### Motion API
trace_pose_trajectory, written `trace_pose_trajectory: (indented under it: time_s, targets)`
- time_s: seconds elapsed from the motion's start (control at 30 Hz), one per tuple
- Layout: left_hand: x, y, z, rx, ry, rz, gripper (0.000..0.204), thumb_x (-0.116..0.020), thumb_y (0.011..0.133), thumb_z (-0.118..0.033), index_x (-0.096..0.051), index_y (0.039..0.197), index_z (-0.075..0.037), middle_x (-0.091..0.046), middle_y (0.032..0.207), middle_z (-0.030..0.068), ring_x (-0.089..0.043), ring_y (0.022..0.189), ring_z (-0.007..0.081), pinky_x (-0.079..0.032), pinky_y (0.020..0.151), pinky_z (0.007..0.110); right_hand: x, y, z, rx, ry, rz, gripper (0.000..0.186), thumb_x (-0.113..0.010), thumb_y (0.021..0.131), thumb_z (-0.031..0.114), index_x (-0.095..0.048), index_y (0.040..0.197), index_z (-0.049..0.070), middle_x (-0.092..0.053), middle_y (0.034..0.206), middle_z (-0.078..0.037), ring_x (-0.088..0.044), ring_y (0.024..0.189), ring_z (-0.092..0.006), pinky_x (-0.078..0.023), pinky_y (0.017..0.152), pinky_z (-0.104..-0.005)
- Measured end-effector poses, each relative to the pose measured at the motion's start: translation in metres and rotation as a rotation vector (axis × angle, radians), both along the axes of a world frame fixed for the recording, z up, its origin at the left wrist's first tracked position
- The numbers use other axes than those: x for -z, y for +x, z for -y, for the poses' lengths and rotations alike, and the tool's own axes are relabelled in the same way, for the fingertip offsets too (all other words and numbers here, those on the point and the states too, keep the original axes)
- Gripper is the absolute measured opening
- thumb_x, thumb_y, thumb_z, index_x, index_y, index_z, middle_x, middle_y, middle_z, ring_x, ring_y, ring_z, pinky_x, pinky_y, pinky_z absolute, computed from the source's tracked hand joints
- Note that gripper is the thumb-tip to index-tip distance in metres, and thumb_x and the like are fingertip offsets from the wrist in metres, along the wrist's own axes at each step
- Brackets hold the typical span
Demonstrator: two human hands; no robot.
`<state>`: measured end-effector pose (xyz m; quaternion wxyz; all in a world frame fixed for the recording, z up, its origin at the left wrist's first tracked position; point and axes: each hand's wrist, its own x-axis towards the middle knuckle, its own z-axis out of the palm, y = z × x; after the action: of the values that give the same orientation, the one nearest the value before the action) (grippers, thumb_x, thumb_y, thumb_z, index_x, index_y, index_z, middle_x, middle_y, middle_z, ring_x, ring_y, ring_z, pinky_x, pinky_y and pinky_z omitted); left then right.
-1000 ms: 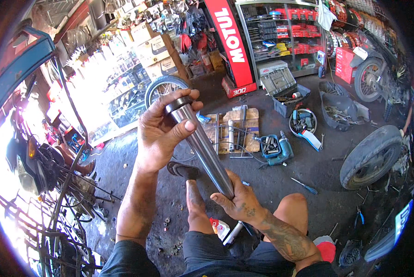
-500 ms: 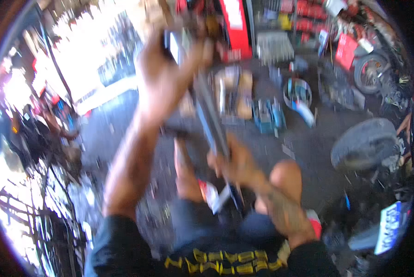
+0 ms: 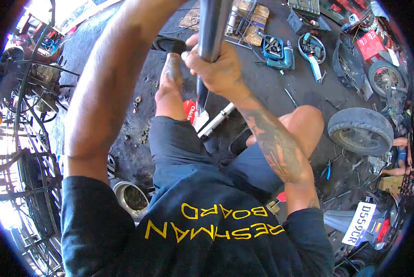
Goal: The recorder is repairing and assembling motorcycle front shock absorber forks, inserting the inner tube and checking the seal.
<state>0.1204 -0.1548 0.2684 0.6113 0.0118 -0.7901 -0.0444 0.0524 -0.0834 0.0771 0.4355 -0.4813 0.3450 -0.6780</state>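
Note:
A long, shiny dark grey metal tube [image 3: 210, 27] stands nearly upright in front of me, its top cut off by the upper edge. My right hand [image 3: 218, 69] is wrapped round it, fingers closed. Below this grip a narrower dark length [image 3: 202, 94] continues down toward the floor, beside a red and white packet [image 3: 194, 113]. My left forearm [image 3: 119, 60] reaches up and out past the upper edge, so my left hand is hidden from view. On the floor between my legs lies a silver tube-shaped part [image 3: 217, 121].
A blue power drill [image 3: 286, 57], a blue tray of small parts [image 3: 273, 46] and a round tray [image 3: 311, 46] lie ahead right. A loose tyre [image 3: 360, 131] and pliers [image 3: 326, 169] are rightward. Metal racks [image 3: 17, 184] stand left; a metal ring [image 3: 132, 196] lies by my left thigh.
The view has tilted down and sharpened. My left hand, earlier visible near the tube's top, has passed out of the upper edge. My right hand still grips the tube, now higher in the picture.

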Motion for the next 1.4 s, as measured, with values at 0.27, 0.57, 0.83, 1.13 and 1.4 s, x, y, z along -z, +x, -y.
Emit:
trace_pose_trajectory:
  time_s: [0.27,0.57,0.83,1.13,1.4]
  targets:
    - [0.106,0.039,-0.003,0.122,0.210,-0.129,0.022,-0.069,0.079,0.002,-0.060,0.098,-0.002,-0.066,0.101,0.0120,-0.062,0.091,0.0157,-0.050,0.080,0.031,0.081,0.020,0.001,0.016,0.016,-0.444,0.022,-0.077,0.084,0.019,-0.068,0.098,0.005,-0.067,0.082,-0.003,-0.064,0.077,-0.0140,-0.052,0.072,-0.0329]
    - [0.176,0.052,-0.013,-0.053,0.268,-0.046,0.024,-0.073,0.074,0.007,-0.059,0.091,-0.002,-0.067,0.099,0.0162,-0.068,0.092,0.0243,-0.055,0.078,0.035,0.123,0.010,-0.001,-0.223,0.230,-0.517,0.038,-0.076,0.085,0.015,-0.064,0.119,0.003,-0.070,0.110,-0.010,-0.064,0.104,-0.0175,-0.051,0.089,-0.0345]
    - [0.207,0.046,-0.021,0.035,0.411,-0.004,0.032,-0.079,0.068,0.004,-0.062,0.094,-0.006,-0.063,0.107,0.0141,-0.067,0.093,0.0293,-0.055,0.077,0.034,-0.003,-0.053,-0.040,0.121,0.077,-0.437,0.055,-0.067,0.094,0.016,-0.048,0.142,-0.004,-0.058,0.137,-0.015,-0.056,0.126,-0.0224,-0.043,0.107,-0.0353]
    - [0.222,0.002,-0.040,0.238,0.903,-0.094,0.067,-0.083,0.071,-0.007,-0.050,0.129,-0.004,-0.062,0.118,0.0160,-0.065,0.108,0.0297,-0.053,0.095,0.037,-0.051,-0.062,-0.045,0.248,-0.187,-1.177,0.042,-0.072,0.089,0.009,-0.063,0.129,-0.002,-0.065,0.128,-0.021,-0.061,0.122,-0.0342,-0.049,0.102,-0.0397]
    - [0.232,0.001,-0.032,0.324,0.885,0.104,0.081,-0.079,0.074,-0.003,-0.041,0.146,-0.005,-0.055,0.139,0.0218,-0.060,0.123,0.0362,-0.053,0.098,0.040,-0.053,-0.077,-0.043,0.276,-0.205,-1.309,0.036,-0.073,0.087,0.005,-0.068,0.123,0.001,-0.067,0.122,-0.019,-0.065,0.112,-0.0338,-0.052,0.095,-0.0396]
